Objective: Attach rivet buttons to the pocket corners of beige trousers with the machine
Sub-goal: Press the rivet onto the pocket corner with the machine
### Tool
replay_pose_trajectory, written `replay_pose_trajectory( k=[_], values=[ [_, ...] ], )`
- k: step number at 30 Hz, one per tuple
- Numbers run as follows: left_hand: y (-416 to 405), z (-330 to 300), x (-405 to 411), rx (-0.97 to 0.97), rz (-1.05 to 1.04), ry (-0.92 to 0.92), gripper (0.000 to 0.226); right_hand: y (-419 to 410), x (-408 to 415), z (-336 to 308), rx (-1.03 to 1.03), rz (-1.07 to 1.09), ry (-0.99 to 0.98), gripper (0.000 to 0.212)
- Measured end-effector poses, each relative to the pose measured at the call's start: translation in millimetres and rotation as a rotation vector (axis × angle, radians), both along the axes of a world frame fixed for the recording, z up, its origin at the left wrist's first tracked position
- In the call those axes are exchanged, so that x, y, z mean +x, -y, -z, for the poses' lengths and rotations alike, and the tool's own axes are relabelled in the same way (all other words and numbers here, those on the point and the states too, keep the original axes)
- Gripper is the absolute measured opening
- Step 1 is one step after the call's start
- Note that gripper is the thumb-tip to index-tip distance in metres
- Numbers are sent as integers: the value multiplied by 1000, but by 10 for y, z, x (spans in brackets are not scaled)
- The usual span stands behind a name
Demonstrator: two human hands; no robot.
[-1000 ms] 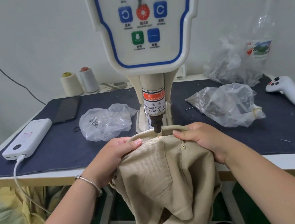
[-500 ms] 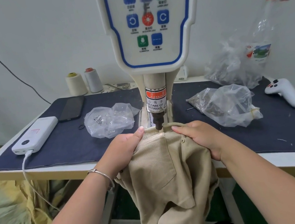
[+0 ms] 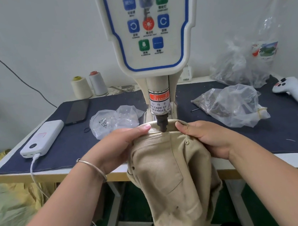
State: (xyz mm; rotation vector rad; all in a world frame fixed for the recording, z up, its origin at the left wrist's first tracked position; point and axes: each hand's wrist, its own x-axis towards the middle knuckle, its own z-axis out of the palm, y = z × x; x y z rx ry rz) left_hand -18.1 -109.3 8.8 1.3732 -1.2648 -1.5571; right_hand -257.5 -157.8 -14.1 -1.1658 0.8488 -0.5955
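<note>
Left hand and right hand each grip the beige cotton trousers at the surface's near edge, pocket corner directly beneath the machine's dark steel punch.

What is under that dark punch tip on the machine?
The beige trousers lie under the punch tip, held by the left hand and right hand. Whatever sits beneath the cloth is covered.

beige trousers, navy mat
</note>
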Motion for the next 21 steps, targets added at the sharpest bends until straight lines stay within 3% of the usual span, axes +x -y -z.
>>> replay_pose_trajectory(
  k=[2,7,13,18,21],
  values=[
    [-17,51,-35,-9,-53,17,47,-22,-11,-36,74,-18,21,38],
    [-77,122,-73,-80,-155,84,54,-31,-71,-78,148,-3,-2,55],
    [-151,52,-50,-25,-150,92,73,-82,-40,-103,211,-34,95,35],
    [-258,88,-31,-26,-109,10,40,-153,-35,-81,214,6,42,32],
    [-275,70,-41,-5,-100,-46,43,-167,-37,-104,190,32,-5,42]
  ],
)
